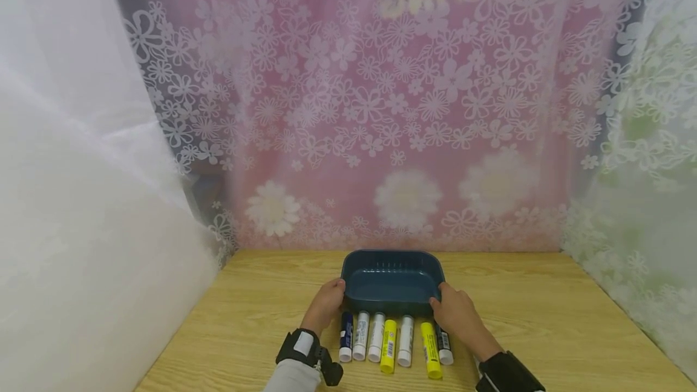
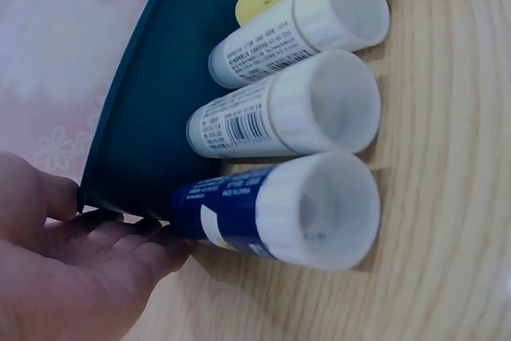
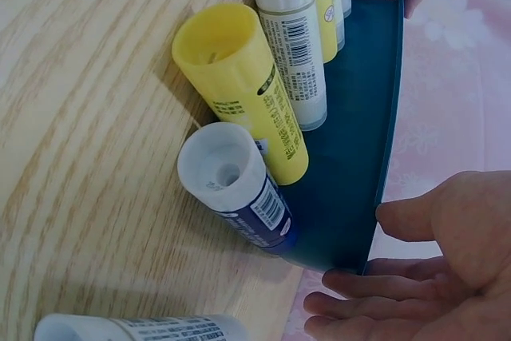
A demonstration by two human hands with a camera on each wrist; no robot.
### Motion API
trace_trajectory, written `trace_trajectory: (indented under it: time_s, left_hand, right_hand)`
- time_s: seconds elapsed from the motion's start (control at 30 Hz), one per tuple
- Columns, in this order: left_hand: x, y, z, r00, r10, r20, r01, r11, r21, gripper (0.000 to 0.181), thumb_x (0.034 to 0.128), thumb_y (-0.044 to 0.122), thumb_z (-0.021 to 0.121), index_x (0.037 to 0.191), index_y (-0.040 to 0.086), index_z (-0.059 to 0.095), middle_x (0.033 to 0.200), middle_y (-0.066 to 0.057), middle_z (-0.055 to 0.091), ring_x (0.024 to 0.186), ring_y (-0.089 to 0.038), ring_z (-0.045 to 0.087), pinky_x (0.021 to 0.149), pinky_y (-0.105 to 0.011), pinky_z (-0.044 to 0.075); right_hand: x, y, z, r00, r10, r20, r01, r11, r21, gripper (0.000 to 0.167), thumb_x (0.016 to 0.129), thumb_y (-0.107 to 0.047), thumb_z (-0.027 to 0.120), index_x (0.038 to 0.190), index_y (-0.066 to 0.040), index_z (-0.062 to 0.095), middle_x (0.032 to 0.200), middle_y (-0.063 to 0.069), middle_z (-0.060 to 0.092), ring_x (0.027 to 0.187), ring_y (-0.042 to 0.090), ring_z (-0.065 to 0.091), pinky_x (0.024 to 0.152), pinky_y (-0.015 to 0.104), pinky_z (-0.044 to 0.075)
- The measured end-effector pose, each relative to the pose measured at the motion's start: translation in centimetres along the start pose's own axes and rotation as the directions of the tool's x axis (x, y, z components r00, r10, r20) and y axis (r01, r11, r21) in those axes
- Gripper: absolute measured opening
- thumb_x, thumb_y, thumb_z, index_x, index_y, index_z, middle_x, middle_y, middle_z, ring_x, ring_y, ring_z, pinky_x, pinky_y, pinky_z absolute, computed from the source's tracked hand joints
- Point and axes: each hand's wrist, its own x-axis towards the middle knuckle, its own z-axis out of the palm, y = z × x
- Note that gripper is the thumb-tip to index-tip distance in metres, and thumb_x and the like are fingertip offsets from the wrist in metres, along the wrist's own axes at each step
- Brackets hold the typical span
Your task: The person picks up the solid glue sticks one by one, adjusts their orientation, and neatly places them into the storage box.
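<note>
A dark teal rectangular tray [image 1: 393,286] is held at its two short ends. My left hand [image 1: 325,304] grips the left end; in the left wrist view its thumb is at the rim and its fingers reach under the tray wall [image 2: 172,101]. The right hand [image 1: 457,313] pinches the other end, thumb over the rim. In front of the tray several glue sticks lie in a row, caps toward me: a navy one [image 1: 346,334] nearest the left hand, white ones [image 1: 376,337], yellow ones [image 1: 430,349], and a dark blue one [image 3: 259,213] beside the right hand.
Another white glue stick [image 3: 144,329] lies apart from the row, near the right wrist. All rest on a light wood-grain table [image 1: 261,301]. A pink flowered curtain [image 1: 381,107] hangs behind the table, with pale sheets at both sides.
</note>
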Motion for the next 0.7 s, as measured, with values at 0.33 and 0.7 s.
trace_trajectory:
  time_s: [0.33, 0.7]
  left_hand:
    - [-0.14, -0.31, -0.31, 1.0, 0.017, -0.008, -0.017, 0.998, 0.061, 0.053, 0.1115, 0.027, 0.034, 0.149, -0.009, 0.041, 0.152, -0.032, 0.043, 0.14, -0.052, 0.041, 0.106, -0.067, 0.042]
    - [-0.11, -0.84, -0.57, 0.999, 0.049, -0.019, -0.046, 0.991, 0.126, 0.052, 0.1114, 0.03, 0.036, 0.146, -0.007, 0.048, 0.146, -0.031, 0.051, 0.134, -0.049, 0.05, 0.103, -0.064, 0.047]
  right_hand:
    - [-0.21, 0.04, -0.36, 1.0, -0.002, 0.012, 0.002, 1.0, 0.031, 0.048, 0.101, -0.013, 0.057, 0.134, 0.021, 0.047, 0.125, 0.04, 0.059, 0.11, 0.052, 0.062, 0.087, 0.054, 0.056]
    - [-0.27, -0.16, -0.94, 0.999, -0.021, 0.027, 0.02, 0.998, 0.053, 0.049, 0.1, -0.012, 0.059, 0.133, 0.021, 0.047, 0.109, 0.033, 0.067, 0.078, 0.027, 0.068, 0.066, 0.038, 0.055]
